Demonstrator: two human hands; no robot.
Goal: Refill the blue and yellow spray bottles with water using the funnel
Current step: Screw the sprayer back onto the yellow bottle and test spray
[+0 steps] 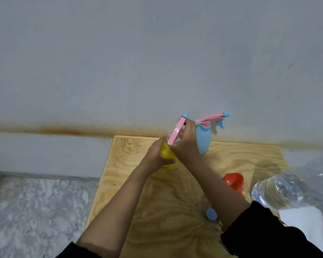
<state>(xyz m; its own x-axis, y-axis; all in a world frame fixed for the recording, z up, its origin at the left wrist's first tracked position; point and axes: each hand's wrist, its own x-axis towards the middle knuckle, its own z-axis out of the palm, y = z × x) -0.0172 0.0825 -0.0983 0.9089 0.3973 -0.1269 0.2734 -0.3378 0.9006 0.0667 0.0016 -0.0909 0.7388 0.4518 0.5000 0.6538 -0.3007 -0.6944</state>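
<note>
Head view: my left hand wraps the yellow bottle on the board, and my right hand grips its pink sprayer. I judge the thin plastic light and easily squeezed, so the firm neck is the best hold. The blue bottle stands just beside my right hand, easy to knock. The funnel, cap and water bottle sit nearer me; the board's left side has open room.
</note>
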